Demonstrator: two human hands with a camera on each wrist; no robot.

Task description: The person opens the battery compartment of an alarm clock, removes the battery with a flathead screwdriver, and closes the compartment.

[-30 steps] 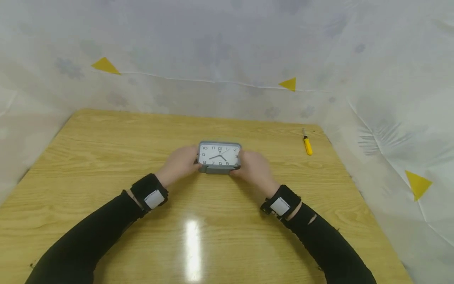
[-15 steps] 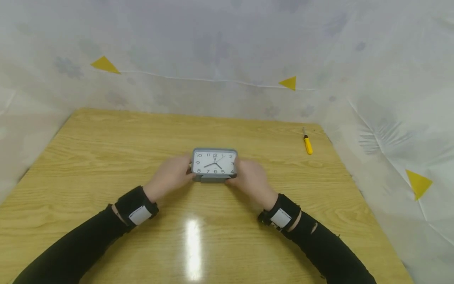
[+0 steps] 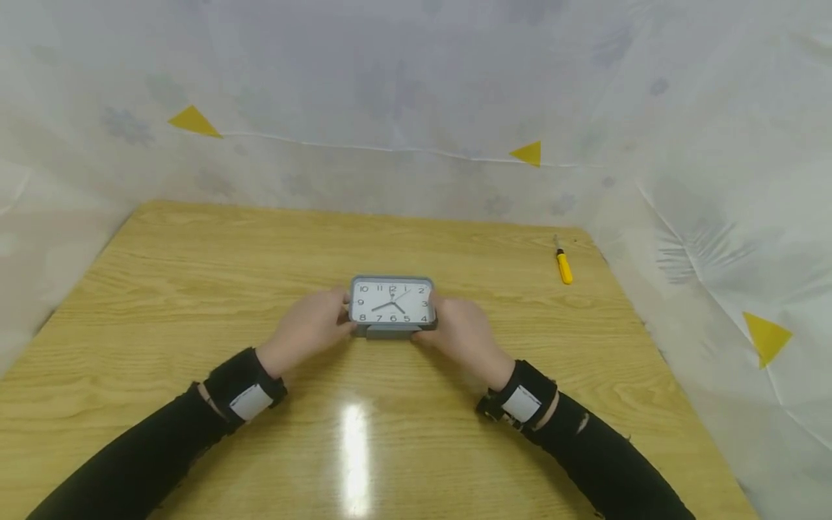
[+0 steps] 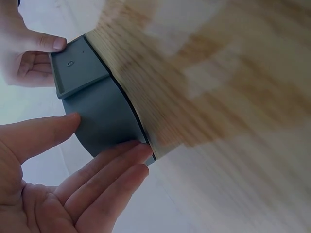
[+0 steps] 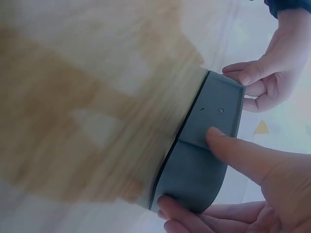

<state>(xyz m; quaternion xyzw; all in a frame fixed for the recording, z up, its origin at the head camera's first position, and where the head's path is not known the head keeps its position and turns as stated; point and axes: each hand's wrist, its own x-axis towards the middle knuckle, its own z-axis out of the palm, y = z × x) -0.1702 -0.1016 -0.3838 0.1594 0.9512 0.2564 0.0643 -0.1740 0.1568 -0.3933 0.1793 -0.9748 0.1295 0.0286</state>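
Note:
A grey rectangular alarm clock (image 3: 393, 302) with a white numbered face is near the middle of the table, its face turned up toward the head camera. My left hand (image 3: 310, 328) grips its left end, thumb at the lower edge and fingers at the side. At the right end my right hand (image 3: 469, 338) grips it the same way. Both wrist views show the clock's grey casing (image 4: 104, 116) between thumb and fingers, with a small screw (image 5: 221, 110) in a recessed panel. Whether the clock touches the tabletop, I cannot tell.
A screwdriver with a yellow handle (image 3: 564, 269) lies at the table's far right corner. The wood-grain table (image 3: 227, 253) is bordered by pale patterned sheeting (image 3: 364, 87) at the back and sides, with yellow triangles (image 3: 528, 154) on it.
Both hands have drawn the clock toward the person and slightly left, mostly in the first half second. The grip looks the same throughout. The screwdriver has stayed put.

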